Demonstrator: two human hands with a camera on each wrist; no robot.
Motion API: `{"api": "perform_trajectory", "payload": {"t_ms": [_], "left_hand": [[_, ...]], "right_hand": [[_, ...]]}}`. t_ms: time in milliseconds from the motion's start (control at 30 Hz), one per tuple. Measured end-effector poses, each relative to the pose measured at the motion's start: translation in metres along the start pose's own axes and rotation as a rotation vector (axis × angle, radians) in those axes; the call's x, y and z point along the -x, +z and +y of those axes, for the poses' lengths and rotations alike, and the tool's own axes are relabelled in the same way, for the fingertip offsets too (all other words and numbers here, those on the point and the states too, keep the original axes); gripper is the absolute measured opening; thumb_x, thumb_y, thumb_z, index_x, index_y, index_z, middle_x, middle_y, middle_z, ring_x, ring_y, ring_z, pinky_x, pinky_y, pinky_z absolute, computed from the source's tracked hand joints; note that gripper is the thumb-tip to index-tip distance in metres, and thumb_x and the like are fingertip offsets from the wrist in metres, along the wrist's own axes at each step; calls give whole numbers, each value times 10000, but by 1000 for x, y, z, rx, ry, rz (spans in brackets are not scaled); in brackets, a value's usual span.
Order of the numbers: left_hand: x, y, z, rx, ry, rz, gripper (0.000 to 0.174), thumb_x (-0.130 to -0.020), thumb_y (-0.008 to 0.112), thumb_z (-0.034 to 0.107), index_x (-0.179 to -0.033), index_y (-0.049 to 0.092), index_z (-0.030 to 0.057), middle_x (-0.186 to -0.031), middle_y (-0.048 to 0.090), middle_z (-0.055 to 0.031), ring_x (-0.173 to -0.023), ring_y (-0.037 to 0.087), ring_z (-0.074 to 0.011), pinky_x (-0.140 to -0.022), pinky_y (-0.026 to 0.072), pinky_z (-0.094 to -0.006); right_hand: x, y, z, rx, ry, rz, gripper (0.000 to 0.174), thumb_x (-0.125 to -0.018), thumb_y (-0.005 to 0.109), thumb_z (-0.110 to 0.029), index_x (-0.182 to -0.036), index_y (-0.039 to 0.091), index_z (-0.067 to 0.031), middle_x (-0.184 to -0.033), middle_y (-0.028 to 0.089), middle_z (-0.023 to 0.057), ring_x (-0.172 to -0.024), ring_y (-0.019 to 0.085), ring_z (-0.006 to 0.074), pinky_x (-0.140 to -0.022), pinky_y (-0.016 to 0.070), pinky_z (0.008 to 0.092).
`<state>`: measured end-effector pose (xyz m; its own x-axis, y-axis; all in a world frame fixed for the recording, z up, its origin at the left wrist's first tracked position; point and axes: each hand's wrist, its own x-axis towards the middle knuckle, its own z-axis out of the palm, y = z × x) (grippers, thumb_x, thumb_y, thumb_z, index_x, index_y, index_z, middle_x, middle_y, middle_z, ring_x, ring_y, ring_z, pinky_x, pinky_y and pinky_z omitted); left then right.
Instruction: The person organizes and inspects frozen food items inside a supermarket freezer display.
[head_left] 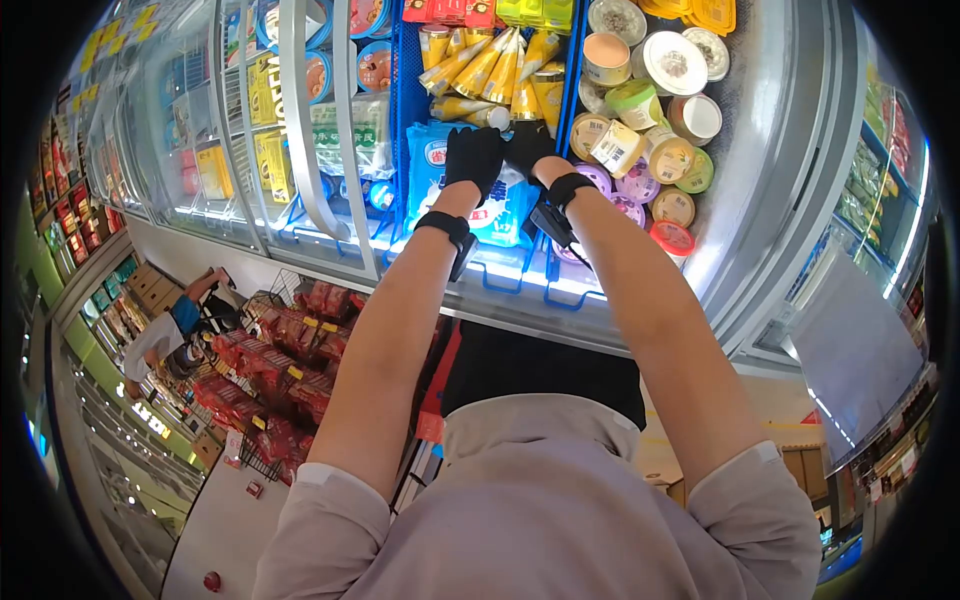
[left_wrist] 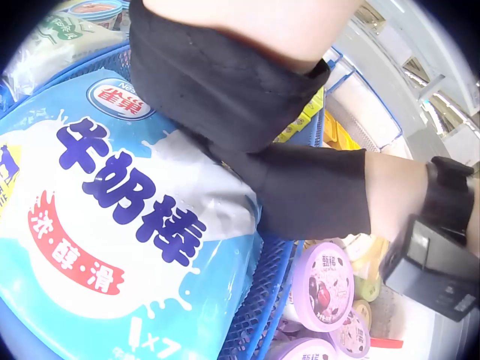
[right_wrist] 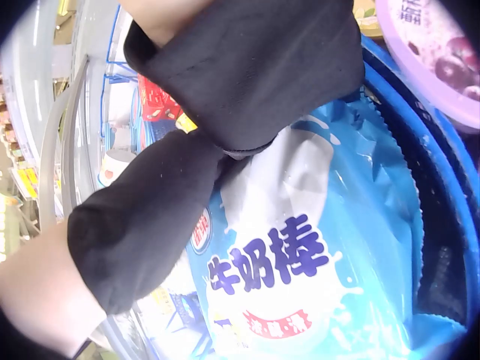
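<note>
A blue and white bag (head_left: 425,185) lies in a blue wire basket inside the freezer. Both black-gloved hands are side by side at its upper end, the left hand (head_left: 474,158) touching or nearly touching the right hand (head_left: 530,147). In the left wrist view the bag (left_wrist: 82,247) creases toward the left hand (left_wrist: 217,82) and right hand (left_wrist: 311,191), which grip its top. From the right wrist, the bag (right_wrist: 367,247) hangs below the right hand (right_wrist: 259,67) and left hand (right_wrist: 142,217). The fingertips are hidden.
Yellow cones (head_left: 485,70) lie beyond the hands. Round tubs (head_left: 675,63) fill the section at right, with purple-lidded ones (left_wrist: 322,285) beside the basket. A sliding door frame (head_left: 300,110) stands left. Red packages (head_left: 270,345) and a crouching person (head_left: 165,335) are outside the freezer.
</note>
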<state>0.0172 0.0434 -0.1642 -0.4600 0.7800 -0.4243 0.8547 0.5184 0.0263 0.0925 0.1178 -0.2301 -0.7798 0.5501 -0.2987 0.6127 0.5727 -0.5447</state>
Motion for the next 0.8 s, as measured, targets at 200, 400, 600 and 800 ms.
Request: {"api": "perform_trajectory", "payload": {"t_ms": [200, 400, 600, 800], "left_hand": [[-8, 9, -9, -46, 39, -53, 185, -840, 484, 170, -837, 662, 119, -859, 659, -95, -895, 604, -267, -845, 426, -443], [-55, 21, -32, 64, -110, -646, 337, -890, 434, 252, -1109, 619, 75, -1156, 608, -154, -1118, 549, -292, -940, 414, -396], [-71, 10, -35, 517, -361, -966, 557, -901, 405, 464, -1337, 455, 120, -1341, 492, -125, -1175, 513, -277, -1008, 374, -347], [-75, 36, -45, 390, -272, -618, 593, -860, 463, 531, -1276, 522, 113, -1282, 541, -142, -1158, 525, -296, -983, 395, -362]], "right_hand": [[-38, 0, 4, -239, 76, -436, 558, -780, 588, -512, -1122, 595, -71, -1153, 603, 156, -1071, 559, 321, -931, 437, 385], [-23, -16, -7, -503, 94, 141, 546, -763, 652, -252, -1247, 483, -62, -1207, 532, 210, -1119, 505, 366, -952, 416, 426], [-32, -39, -18, -494, 347, -109, 449, -754, 627, -183, -1145, 512, 7, -1125, 530, 250, -1052, 511, 409, -899, 425, 441], [-26, -12, -23, -758, 320, 272, 270, -770, 593, -150, -982, 592, 16, -1038, 584, 246, -1002, 553, 383, -867, 443, 433]]}}
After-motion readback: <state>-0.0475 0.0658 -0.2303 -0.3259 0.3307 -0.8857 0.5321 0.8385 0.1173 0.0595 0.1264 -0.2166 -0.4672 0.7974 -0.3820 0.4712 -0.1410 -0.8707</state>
